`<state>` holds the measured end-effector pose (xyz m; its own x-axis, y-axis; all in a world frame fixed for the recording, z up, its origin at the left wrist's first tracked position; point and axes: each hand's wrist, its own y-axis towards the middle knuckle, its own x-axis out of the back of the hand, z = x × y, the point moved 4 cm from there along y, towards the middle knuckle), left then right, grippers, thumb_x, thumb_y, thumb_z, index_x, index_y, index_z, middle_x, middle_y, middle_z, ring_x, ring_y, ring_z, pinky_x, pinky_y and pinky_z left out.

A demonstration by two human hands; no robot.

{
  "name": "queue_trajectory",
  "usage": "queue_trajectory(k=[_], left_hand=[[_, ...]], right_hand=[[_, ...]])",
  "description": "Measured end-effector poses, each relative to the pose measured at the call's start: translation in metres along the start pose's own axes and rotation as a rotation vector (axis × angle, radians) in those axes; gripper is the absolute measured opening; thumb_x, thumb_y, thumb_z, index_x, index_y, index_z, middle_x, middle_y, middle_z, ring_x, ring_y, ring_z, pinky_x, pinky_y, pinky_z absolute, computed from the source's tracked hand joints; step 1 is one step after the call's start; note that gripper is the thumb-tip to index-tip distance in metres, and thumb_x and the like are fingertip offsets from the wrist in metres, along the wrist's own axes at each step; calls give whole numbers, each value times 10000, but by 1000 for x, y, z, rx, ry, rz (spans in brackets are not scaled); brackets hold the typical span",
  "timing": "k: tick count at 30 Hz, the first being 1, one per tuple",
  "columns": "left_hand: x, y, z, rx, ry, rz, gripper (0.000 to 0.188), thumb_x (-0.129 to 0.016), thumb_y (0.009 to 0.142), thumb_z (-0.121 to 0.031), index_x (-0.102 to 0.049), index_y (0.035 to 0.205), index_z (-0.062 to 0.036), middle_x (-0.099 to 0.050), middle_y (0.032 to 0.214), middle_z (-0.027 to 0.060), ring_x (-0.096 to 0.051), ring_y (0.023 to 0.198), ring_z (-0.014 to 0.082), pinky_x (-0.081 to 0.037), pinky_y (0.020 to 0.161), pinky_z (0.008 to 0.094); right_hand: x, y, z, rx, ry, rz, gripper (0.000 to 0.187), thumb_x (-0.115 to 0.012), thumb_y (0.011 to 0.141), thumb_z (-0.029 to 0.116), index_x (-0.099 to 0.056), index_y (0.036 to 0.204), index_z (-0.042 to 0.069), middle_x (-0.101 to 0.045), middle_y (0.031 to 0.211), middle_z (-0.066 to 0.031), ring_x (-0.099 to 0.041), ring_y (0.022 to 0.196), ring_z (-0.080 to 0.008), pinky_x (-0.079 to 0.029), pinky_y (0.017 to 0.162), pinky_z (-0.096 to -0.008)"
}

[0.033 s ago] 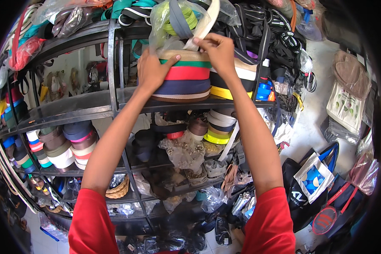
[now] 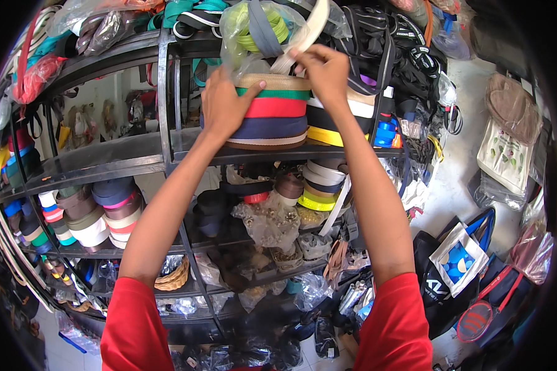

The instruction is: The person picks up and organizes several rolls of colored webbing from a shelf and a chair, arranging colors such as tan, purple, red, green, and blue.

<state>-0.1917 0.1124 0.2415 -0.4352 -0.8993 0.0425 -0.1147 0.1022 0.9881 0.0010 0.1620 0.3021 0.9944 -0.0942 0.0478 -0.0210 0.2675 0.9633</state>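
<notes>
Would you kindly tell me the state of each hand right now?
Left hand: open, resting against the stack of strap rolls.
Right hand: closed at the fingertips, apparently pinching the cream strap.

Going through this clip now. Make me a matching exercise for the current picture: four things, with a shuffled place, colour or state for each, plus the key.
Things
1. Left hand
2. Right hand
3. Lime-green coil
4. Topmost flat roll of woven webbing in the multicoloured stack

Descriptions
A. Inside a clear plastic bag
B. Tan
C. Against the left side of the stack, thumb spread
D. At a cream flat strap

Pairs: 1-C, 2-D, 3-A, 4-B
</notes>
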Motion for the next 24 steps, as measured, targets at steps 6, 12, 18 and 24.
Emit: queue_trajectory(k=[6, 12, 18, 24], left_hand=[[6, -17, -38, -38, 270, 248, 508, -728, 830, -389, -633, 1015, 74, -635, 1055, 225, -596, 1029, 350, -441, 887, 444], [8, -30, -39, -231, 317, 215, 433, -708, 846, -360, -630, 962, 50, -641, 973, 226, -602, 960, 383, -447, 842, 465], [8, -27, -39, -224, 269, 232, 399, -684, 866, -325, -631, 1016, 40, -621, 1062, 226, -598, 964, 379, -440, 845, 449], [9, -31, -24, -228, 257, 240, 428, -664, 884, -328, -611, 1095, 41, -608, 1099, 230, -600, 974, 377, -443, 851, 456]], right_hand=[[28, 32, 21, 134, 181, -339, 161, -722, 848, 101, -712, 889, -54, -729, 715, -111, -704, 634, -134, -533, 685, -260], [74, 73, 65, 421, -292, -721, 167, -683, 839, 131, -659, 869, -31, -680, 804, -160, -620, 702, -269, -472, 688, -397], [90, 147, 61, 540, -536, -718, 152, -673, 822, 124, -705, 869, -17, -696, 811, -200, -667, 751, -328, -502, 727, -395], [41, 151, 64, 476, -820, -229, 172, -660, 819, 133, -723, 944, 34, -708, 836, -172, -687, 812, -341, -528, 730, -413]])
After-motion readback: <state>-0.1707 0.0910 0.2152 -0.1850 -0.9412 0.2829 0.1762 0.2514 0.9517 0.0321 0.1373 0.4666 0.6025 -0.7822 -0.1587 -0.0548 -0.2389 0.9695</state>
